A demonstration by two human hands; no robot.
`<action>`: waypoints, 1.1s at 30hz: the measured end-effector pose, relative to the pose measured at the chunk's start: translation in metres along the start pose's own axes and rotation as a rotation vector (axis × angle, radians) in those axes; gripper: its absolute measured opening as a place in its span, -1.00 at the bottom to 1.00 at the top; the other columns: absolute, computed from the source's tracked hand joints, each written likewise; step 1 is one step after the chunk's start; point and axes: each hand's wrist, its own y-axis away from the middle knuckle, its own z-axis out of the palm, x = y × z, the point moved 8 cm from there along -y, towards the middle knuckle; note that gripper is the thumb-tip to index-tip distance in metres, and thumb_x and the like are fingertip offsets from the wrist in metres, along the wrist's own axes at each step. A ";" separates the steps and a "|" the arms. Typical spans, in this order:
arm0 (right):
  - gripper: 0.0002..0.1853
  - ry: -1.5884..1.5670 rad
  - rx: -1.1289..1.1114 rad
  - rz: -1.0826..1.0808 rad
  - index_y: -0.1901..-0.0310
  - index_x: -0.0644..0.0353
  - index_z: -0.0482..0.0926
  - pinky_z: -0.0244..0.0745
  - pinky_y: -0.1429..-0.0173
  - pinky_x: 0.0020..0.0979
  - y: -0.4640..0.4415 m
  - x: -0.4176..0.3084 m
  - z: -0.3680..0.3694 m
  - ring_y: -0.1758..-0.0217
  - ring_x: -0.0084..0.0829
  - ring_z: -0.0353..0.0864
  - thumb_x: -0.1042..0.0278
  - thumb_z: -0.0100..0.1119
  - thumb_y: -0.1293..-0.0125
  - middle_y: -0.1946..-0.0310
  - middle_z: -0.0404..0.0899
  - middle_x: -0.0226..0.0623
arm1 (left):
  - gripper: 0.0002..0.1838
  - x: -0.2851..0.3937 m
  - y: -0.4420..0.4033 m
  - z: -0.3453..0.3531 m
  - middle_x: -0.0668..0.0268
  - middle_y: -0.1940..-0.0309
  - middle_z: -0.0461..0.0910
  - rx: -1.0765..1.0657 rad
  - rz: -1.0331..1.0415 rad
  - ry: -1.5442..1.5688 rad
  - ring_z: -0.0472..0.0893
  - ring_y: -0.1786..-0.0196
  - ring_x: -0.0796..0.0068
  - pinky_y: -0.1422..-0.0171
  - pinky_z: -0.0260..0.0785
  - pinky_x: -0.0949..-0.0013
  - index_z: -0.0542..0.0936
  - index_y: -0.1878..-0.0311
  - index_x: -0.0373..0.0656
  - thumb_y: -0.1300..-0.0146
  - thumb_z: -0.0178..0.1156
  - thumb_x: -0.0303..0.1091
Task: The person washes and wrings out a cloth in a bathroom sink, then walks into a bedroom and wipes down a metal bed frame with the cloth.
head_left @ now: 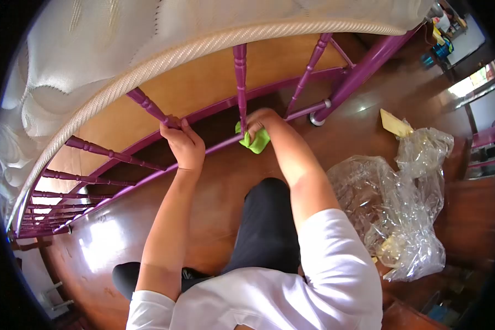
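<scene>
My left hand [184, 144] is wrapped round the lower part of a purple spindle [147, 105] of the bed frame. To its right, my right hand [258, 120] has its fingers closed on a bright green cloth [255, 142]. The cloth lies against the foot of another purple spindle [240, 77], where that spindle meets the lower purple rail [221, 145]. Part of the cloth hangs below my fingers.
Above the spindles is a white quilted mattress [203, 16] with corded edging. A thick purple bed post [363, 77] stands at the right. Crumpled clear plastic [418, 203] and a yellowish piece [395, 123] lie on the brown floor [220, 203].
</scene>
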 end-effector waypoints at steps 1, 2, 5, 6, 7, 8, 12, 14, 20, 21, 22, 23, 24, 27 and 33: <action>-0.56 0.105 0.229 -0.045 0.12 -0.06 0.57 0.37 0.01 -0.23 -0.003 0.002 -0.006 0.12 -0.25 0.54 0.18 0.30 0.15 0.21 0.58 -0.27 | -0.63 -0.002 0.000 -0.001 0.10 0.28 0.25 -0.002 0.001 -0.035 0.32 0.25 0.24 0.04 0.22 0.30 0.07 -0.04 -0.41 -0.23 -0.08 -0.56; -0.59 0.203 0.455 -0.084 0.13 -0.08 0.56 0.34 -0.02 -0.22 0.008 -0.006 -0.004 0.11 -0.23 0.54 0.20 0.27 0.13 0.20 0.58 -0.27 | -0.63 -0.002 0.000 0.000 0.09 0.28 0.25 -0.010 -0.003 -0.067 0.33 0.25 0.23 0.04 0.23 0.31 0.07 -0.04 -0.41 -0.23 -0.08 -0.56; -0.75 0.358 1.231 -0.015 0.23 0.12 0.55 0.14 -0.16 -0.17 0.066 -0.026 0.015 -0.01 -0.21 0.43 0.34 0.08 0.01 0.20 0.54 -0.18 | -0.65 0.000 0.001 0.002 0.08 0.26 0.26 -0.017 -0.020 -0.115 0.34 0.21 0.22 0.03 0.23 0.30 0.07 -0.03 -0.40 -0.23 -0.08 -0.55; -0.75 0.384 1.403 -0.045 0.24 0.18 0.54 0.11 -0.19 -0.16 0.067 -0.025 0.024 -0.01 -0.20 0.42 0.38 0.08 0.02 0.24 0.54 -0.18 | -0.65 -0.001 0.002 0.001 0.08 0.27 0.26 -0.022 -0.033 -0.103 0.35 0.21 0.22 0.03 0.23 0.29 0.07 -0.02 -0.40 -0.23 -0.08 -0.55; -0.75 0.411 1.573 -0.078 0.24 0.23 0.53 0.08 -0.21 -0.15 0.076 -0.028 0.032 -0.01 -0.19 0.40 0.42 0.08 0.03 0.29 0.54 -0.17 | -0.65 -0.002 0.002 0.001 0.08 0.27 0.27 -0.026 -0.046 -0.093 0.35 0.20 0.22 0.03 0.24 0.29 0.07 -0.02 -0.40 -0.23 -0.08 -0.55; -0.70 0.333 1.666 -0.086 0.17 0.26 0.50 0.17 -0.18 -0.18 0.091 -0.033 0.037 0.00 -0.24 0.44 0.50 0.11 0.03 0.23 0.53 -0.18 | -0.66 0.000 0.001 0.000 0.08 0.27 0.27 -0.031 -0.039 -0.090 0.35 0.21 0.22 0.03 0.24 0.29 0.08 -0.02 -0.39 -0.23 -0.09 -0.56; -0.56 -1.314 1.108 -0.768 -0.02 0.26 0.40 0.35 -0.08 -0.31 0.098 0.008 0.047 0.01 -0.32 0.47 0.47 0.21 -0.06 0.03 0.47 -0.28 | -0.63 0.004 0.000 -0.002 0.11 0.32 0.28 -0.054 0.033 -0.086 0.35 0.29 0.26 0.12 0.26 0.32 0.06 -0.03 -0.41 -0.20 -0.07 -0.61; -0.53 -1.778 1.020 -1.084 -0.08 0.23 0.34 0.34 -0.13 -0.30 0.131 0.014 0.047 0.00 -0.35 0.46 0.48 0.19 -0.10 0.00 0.44 -0.32 | -0.64 0.001 0.001 0.000 0.12 0.30 0.27 -0.027 0.011 -0.049 0.34 0.29 0.28 0.12 0.25 0.33 0.06 -0.03 -0.40 -0.22 -0.08 -0.60; -0.59 -1.218 1.752 -1.126 -0.04 0.26 0.34 0.38 -0.06 -0.35 0.311 -0.038 -0.005 0.01 -0.40 0.45 0.49 0.15 -0.14 0.01 0.42 -0.23 | -0.55 -0.006 0.006 0.003 0.10 0.17 0.19 -0.009 -0.153 -0.023 0.22 0.10 0.28 -0.02 0.14 0.21 -0.02 -0.09 -0.41 -0.24 -0.07 -0.51; -0.62 -1.062 1.861 -1.014 -0.02 0.27 0.35 0.39 -0.03 -0.40 0.327 -0.043 -0.019 0.03 -0.41 0.46 0.51 0.14 -0.14 0.04 0.44 -0.22 | -0.49 -0.003 0.008 0.004 0.05 0.10 0.17 0.006 -0.188 -0.084 0.19 0.01 0.23 -0.10 0.08 0.16 -0.06 -0.14 -0.42 -0.24 -0.06 -0.47; -0.65 -0.839 1.943 -0.950 0.02 0.30 0.37 0.38 0.01 -0.42 0.340 -0.055 -0.040 0.07 -0.41 0.47 0.51 0.13 -0.14 0.08 0.46 -0.20 | -0.43 0.002 0.009 0.006 0.01 0.04 0.15 0.022 -0.223 -0.143 0.15 -0.09 0.18 -0.18 0.02 0.12 -0.11 -0.19 -0.43 -0.25 -0.06 -0.44; -0.69 -0.611 2.012 -0.880 0.05 0.33 0.38 0.37 0.04 -0.45 0.344 -0.068 -0.061 0.11 -0.42 0.48 0.51 0.12 -0.15 0.12 0.48 -0.18 | -0.37 0.026 0.000 0.003 -0.04 -0.04 0.08 0.091 -0.183 -0.072 0.05 -0.16 0.12 -0.23 -0.09 0.08 -0.16 -0.22 -0.43 -0.25 -0.05 -0.41; -0.71 -0.469 2.132 -0.751 0.08 0.36 0.39 0.36 0.08 -0.44 0.340 -0.076 -0.076 0.16 -0.41 0.49 0.50 0.12 -0.15 0.16 0.50 -0.16 | -0.31 0.060 -0.013 -0.001 -0.09 -0.12 0.00 0.158 -0.143 -0.001 -0.05 -0.23 0.05 -0.28 -0.20 0.04 -0.22 -0.25 -0.44 -0.24 -0.05 -0.37; -0.76 -0.472 2.256 -0.605 0.20 0.36 0.41 0.35 0.08 -0.26 0.317 -0.065 -0.096 0.20 -0.07 0.51 0.52 0.12 -0.08 0.30 0.50 -0.03 | -0.21 0.104 -0.016 0.028 -0.19 -0.29 -0.22 -0.027 0.024 -0.135 -0.28 -0.36 -0.10 -0.37 -0.42 0.00 -0.30 -0.30 -0.44 -0.23 -0.03 -0.30; -0.80 -0.323 2.080 -0.613 0.21 0.30 0.44 0.39 0.16 -0.27 0.259 -0.020 -0.062 0.25 -0.02 0.52 0.50 0.10 -0.09 0.37 0.52 -0.06 | -0.80 0.050 0.002 0.117 0.39 0.39 0.21 -0.162 -0.218 0.431 0.23 0.38 0.62 0.28 0.15 0.55 0.22 0.07 -0.24 -0.36 -0.19 -0.32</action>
